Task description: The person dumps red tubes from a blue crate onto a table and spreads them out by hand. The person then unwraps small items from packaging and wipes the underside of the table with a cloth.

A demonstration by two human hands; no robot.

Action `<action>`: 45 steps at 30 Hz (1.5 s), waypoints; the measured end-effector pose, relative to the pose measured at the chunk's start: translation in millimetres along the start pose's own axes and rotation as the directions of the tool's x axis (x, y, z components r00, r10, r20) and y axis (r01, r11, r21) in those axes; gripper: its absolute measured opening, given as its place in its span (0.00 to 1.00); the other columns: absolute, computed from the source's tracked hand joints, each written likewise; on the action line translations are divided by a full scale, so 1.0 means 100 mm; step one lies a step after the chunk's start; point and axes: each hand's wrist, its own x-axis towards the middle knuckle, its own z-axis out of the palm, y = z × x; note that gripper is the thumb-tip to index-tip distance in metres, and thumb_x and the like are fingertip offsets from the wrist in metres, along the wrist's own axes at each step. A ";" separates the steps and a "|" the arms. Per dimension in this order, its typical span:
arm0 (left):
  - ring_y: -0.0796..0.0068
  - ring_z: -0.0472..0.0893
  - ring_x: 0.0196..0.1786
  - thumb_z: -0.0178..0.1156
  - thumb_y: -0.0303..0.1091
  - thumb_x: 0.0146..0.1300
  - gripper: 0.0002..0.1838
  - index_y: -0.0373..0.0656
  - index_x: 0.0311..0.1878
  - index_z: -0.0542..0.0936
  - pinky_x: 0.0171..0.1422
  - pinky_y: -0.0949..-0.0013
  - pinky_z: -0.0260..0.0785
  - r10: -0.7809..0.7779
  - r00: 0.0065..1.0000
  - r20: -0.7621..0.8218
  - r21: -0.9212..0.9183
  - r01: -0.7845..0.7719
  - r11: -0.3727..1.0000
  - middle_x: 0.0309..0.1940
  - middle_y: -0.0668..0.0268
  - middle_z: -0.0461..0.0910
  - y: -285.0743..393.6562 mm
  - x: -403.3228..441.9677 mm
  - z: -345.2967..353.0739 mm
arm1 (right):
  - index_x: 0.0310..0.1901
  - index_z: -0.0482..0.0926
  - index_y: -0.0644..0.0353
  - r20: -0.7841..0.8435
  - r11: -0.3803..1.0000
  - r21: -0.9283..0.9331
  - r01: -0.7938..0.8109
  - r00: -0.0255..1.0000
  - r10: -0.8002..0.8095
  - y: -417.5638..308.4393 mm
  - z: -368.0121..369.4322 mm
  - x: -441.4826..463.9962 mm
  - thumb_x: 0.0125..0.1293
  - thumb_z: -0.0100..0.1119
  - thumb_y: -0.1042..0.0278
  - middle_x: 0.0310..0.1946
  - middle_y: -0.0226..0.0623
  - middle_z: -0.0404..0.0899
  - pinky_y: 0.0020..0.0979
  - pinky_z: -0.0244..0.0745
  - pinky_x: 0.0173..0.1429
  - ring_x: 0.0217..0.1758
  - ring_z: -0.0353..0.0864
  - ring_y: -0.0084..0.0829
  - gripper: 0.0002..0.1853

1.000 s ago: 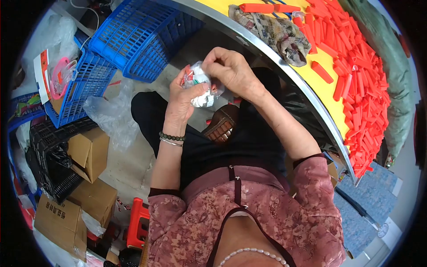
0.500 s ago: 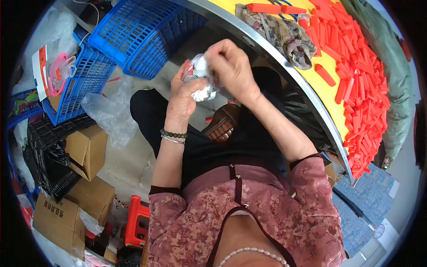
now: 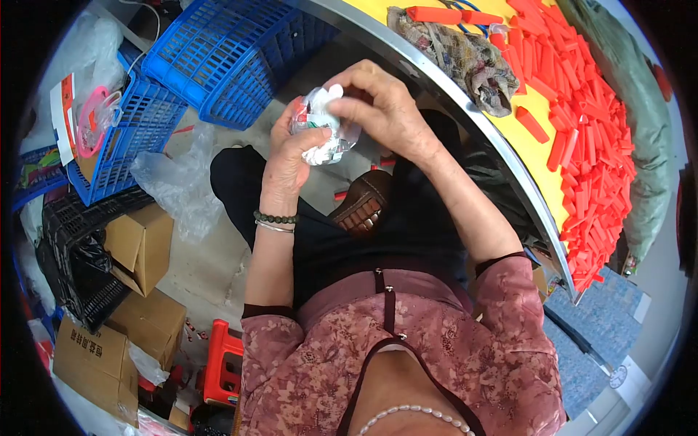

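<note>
A small clear plastic packet filled with white pieces, with a touch of red near one edge, sits in the left hand, its thumb laid across the front and its fingers curled behind, clamped on the film. The right hand is at the packet's upper end, thumb and forefinger close about a white piece; whether they pinch it or only touch it, I cannot tell.

The packet looks light, soft and a little slippery, its thin film likely to crease or tear; the best hold is probably broad, around the filled middle, rather than at the loose film.

Below the fingers, well apart, is a brown strapped sandal. Beyond the left fingertips stands a blue plastic basket. Past the right knuckles runs the yellow tabletop, bearing a crumpled patterned cloth and heaped red pieces.
</note>
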 end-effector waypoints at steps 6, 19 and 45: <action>0.74 0.79 0.45 0.64 0.18 0.47 0.29 0.36 0.56 0.70 0.52 0.70 0.73 0.056 0.998 0.027 0.104 -0.059 0.993 0.45 0.63 0.77 -0.01 0.02 0.00 | 0.32 0.76 0.61 -0.091 0.969 -0.187 0.164 0.979 -0.183 -0.03 0.08 0.01 0.52 0.62 0.77 0.30 0.37 0.75 0.34 0.73 0.41 0.36 0.77 0.39 0.06; 0.75 0.80 0.43 0.61 0.17 0.47 0.26 0.36 0.53 0.73 0.48 0.71 0.73 0.069 0.995 -0.066 -0.022 -0.071 0.997 0.43 0.64 0.79 -0.04 0.04 -0.02 | 0.36 0.76 0.63 -0.180 0.980 -0.146 0.135 0.970 -0.161 -0.10 0.12 0.07 0.59 0.58 0.79 0.40 0.34 0.82 0.26 0.76 0.45 0.41 0.81 0.24 0.04; 0.70 0.83 0.37 0.59 0.16 0.46 0.21 0.33 0.48 0.76 0.44 0.69 0.76 0.110 0.949 -0.294 0.018 -0.109 0.994 0.39 0.61 0.81 -0.10 0.20 -0.24 | 0.40 0.75 0.62 -0.198 0.898 0.401 -0.182 0.940 0.279 0.19 0.17 0.04 0.60 0.62 0.73 0.33 0.29 0.78 0.23 0.74 0.42 0.38 0.75 0.17 0.08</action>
